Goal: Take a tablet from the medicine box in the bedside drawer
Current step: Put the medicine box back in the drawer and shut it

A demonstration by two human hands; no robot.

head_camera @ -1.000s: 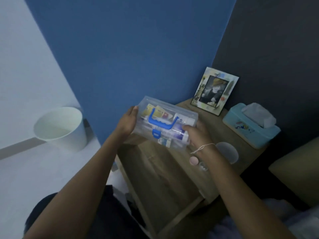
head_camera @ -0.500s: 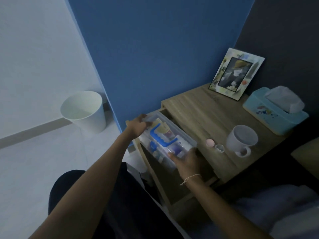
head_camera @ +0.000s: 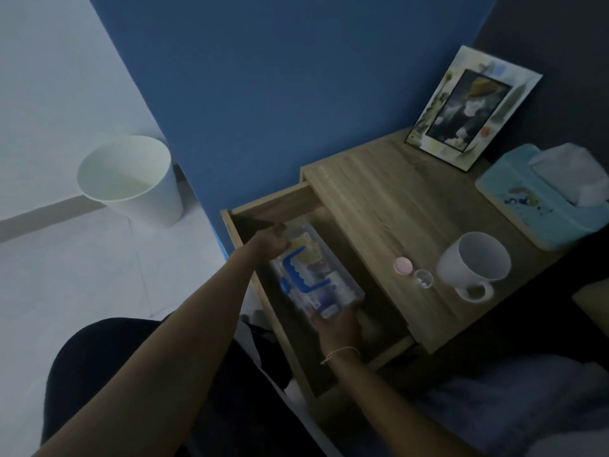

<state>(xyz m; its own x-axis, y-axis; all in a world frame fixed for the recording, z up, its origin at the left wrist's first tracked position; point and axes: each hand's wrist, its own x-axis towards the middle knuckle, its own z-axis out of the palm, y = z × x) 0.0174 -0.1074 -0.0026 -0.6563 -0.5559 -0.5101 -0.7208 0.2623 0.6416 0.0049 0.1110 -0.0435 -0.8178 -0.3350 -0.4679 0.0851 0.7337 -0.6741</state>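
Note:
A clear plastic medicine box with a blue handle and clasp lies inside the open wooden bedside drawer. Packets of medicine show through its lid. My left hand grips the box's far end. My right hand grips its near end, and a thin string bracelet circles that wrist. On the bedside table top sit a small pink round thing and a small clear cap-like thing; I cannot tell which is the tablet.
A white mug stands beside the small pink thing. A light blue tissue box and a picture frame stand at the back of the table. A white bin is on the floor left of the blue wall. Bedding lies at lower right.
Both hands have carried the medicine box down from above the table top into the open drawer. The view has shifted, which brings the mug and the small things on the table into sight.

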